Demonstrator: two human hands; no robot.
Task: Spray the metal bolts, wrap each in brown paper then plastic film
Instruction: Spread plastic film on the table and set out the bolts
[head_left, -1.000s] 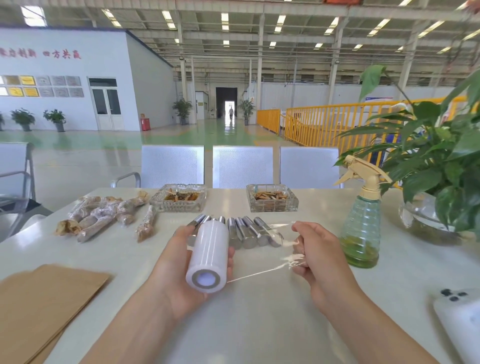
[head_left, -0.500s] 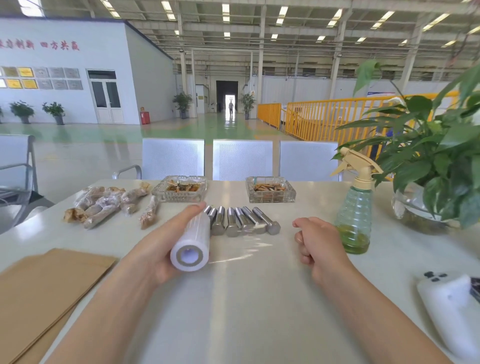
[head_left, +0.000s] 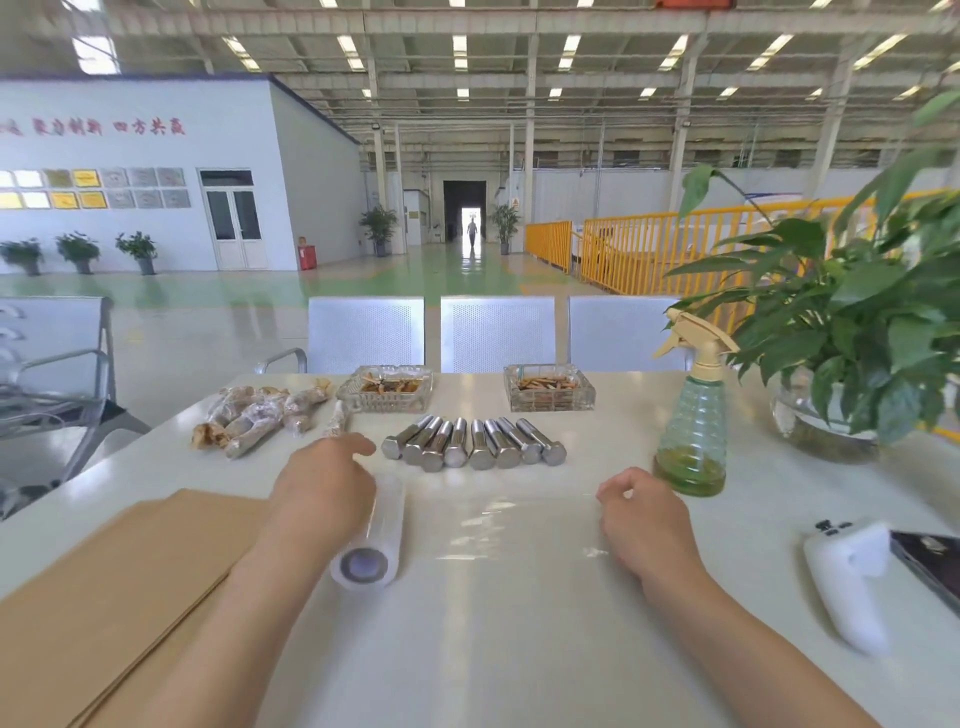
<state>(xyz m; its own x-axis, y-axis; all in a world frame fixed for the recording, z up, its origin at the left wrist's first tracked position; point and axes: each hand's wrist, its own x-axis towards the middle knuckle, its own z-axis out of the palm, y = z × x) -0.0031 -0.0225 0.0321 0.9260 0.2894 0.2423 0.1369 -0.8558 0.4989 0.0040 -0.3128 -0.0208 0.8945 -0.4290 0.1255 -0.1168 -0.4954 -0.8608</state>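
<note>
Several bare metal bolts (head_left: 475, 447) lie in a row on the white table (head_left: 519, 649). In front of them a roll of plastic film (head_left: 371, 551) lies on the table with my left hand (head_left: 322, 483) gripping it from above. A clear sheet of film (head_left: 498, 525) stretches flat from the roll rightwards to my right hand (head_left: 644, 514), which pinches its free end with curled fingers. Brown paper sheets (head_left: 119, 587) lie at the front left. Several wrapped bolts (head_left: 254, 418) are piled at the back left. The spray bottle (head_left: 693, 431) stands upright to the right of the bolts.
Two glass dishes (head_left: 387, 387) (head_left: 548, 388) sit behind the bolts. A potted plant (head_left: 857, 332) fills the back right corner. A white handheld device (head_left: 852, 577) and a dark phone lie at the right edge. Grey chairs (head_left: 496, 332) stand behind the table.
Both hands came down from the air to the table. The roll now lies on the surface, and the film is pulled out wider and laid flat between my hands.
</note>
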